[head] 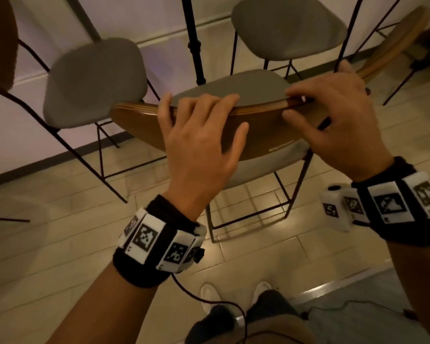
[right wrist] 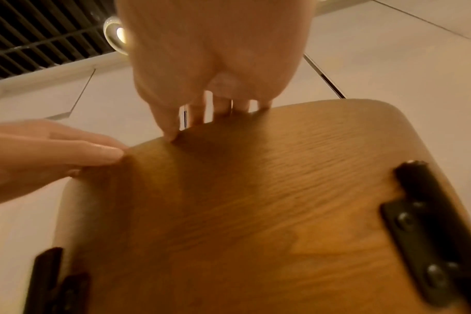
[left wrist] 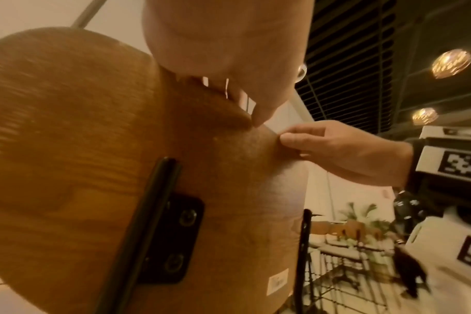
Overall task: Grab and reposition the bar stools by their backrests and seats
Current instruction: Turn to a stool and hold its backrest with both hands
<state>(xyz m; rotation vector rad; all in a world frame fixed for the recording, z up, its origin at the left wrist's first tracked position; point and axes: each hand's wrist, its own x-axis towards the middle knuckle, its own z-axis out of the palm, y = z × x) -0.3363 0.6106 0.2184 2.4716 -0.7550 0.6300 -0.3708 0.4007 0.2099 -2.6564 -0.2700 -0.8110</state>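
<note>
A bar stool with a curved wooden backrest (head: 139,125) and a grey seat (head: 233,88) stands in front of me on thin black legs. My left hand (head: 221,112) grips the middle of the backrest's top edge, fingers hooked over the front and thumb on the rear face. My right hand (head: 308,105) pinches the same edge further right, thumb behind. From the left wrist, the backrest (left wrist: 81,148) fills the view under my left hand (left wrist: 229,42), with the right hand (left wrist: 336,148) beyond. From the right wrist, my right hand (right wrist: 215,53) reaches over the backrest (right wrist: 256,201); the left hand (right wrist: 54,148) lies beside it.
Two more grey-seated stools stand close, one at the left (head: 94,80) and one behind (head: 288,26). A black pole (head: 194,45) rises between them. Another wooden backrest (head: 395,45) shows at the right, a brown one (head: 0,40) at far left. My white shoes (head: 209,294) stand on tiled floor.
</note>
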